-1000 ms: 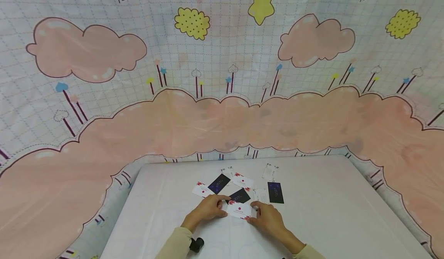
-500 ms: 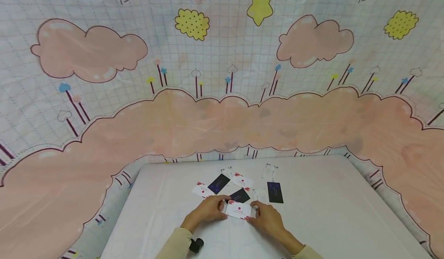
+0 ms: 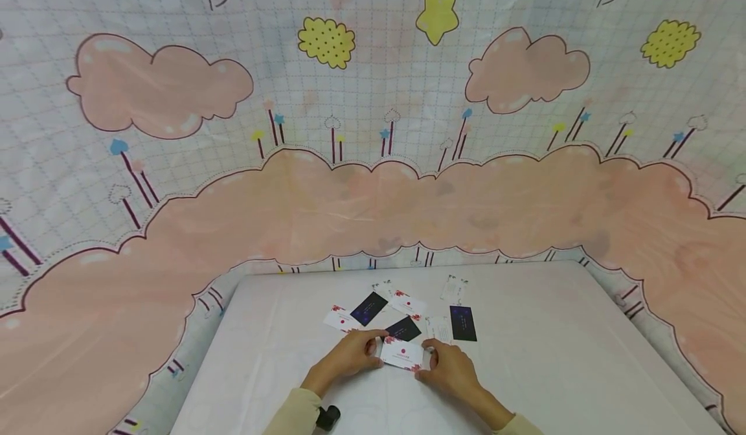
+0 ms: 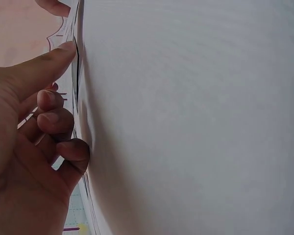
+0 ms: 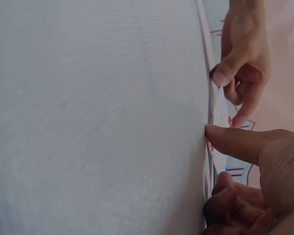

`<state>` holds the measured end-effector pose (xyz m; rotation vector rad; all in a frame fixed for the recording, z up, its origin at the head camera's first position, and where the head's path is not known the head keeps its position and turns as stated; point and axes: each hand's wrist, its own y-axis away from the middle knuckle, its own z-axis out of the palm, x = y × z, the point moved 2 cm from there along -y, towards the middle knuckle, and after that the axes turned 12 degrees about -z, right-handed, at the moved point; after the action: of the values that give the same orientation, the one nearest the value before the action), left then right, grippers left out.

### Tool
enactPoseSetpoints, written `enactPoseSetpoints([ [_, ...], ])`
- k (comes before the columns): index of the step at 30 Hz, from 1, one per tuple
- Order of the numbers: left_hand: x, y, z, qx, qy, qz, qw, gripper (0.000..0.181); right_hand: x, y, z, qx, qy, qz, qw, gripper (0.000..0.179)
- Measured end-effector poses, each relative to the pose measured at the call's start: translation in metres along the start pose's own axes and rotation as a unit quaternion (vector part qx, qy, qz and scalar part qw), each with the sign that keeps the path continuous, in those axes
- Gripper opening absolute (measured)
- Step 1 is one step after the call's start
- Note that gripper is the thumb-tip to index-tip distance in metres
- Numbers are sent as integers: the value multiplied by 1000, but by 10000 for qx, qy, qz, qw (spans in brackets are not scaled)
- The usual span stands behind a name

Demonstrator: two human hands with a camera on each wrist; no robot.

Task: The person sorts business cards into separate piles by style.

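Observation:
A white business card [image 3: 402, 354] printed with red flowers lies between both hands near the middle of the table. My left hand [image 3: 350, 352] pinches its left end with thumb and index finger. At the opposite end, my right hand [image 3: 451, 370] grips the right corners the same way. Seen edge-on in the right wrist view, the card [image 5: 220, 110] spans the gap between the two hands. The left wrist view shows the left hand [image 4: 34, 117] with its other fingers curled low by the tabletop. A dark card [image 3: 405, 329] lies just behind the held one, partly covered.
Behind are dark cards [image 3: 369, 309] and red-flowered white cards [image 3: 409, 304], some overlapping. Another dark card [image 3: 463, 323] lies to the right, beside pale cards [image 3: 437, 328]. The white table [image 3: 553, 357] ends at a patterned cloth [image 3: 408, 208]. A black object [image 3: 328, 417] sits at the left sleeve.
The head view has shifted slightly. Both hands keep their hold on the red-flowered card, and the other cards stay where they were.

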<state>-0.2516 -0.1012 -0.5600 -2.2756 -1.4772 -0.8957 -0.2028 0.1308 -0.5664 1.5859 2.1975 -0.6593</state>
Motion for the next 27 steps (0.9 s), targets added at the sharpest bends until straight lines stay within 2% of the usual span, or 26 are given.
enactPoseSetpoints([
  [4,1,3,-1,-22,48,12,10000,56,0,1,-2,45,-128,-41,9999,49],
  [8,1,5,-2,-17,91,-22,10000,55,0,2,-4,-19,-226,-123,9997,54],
  [15,2,9,-5,96,252,66,9996,56,-1,2,-8,139,-387,-562,9976,54],
  [20,4,13,-10,294,125,210,9993,55,-2,-2,-13,185,-679,-774,9945,53],
  [27,4,22,-18,483,76,211,9986,56,-5,-8,-18,224,-1101,-1331,9847,53],
])
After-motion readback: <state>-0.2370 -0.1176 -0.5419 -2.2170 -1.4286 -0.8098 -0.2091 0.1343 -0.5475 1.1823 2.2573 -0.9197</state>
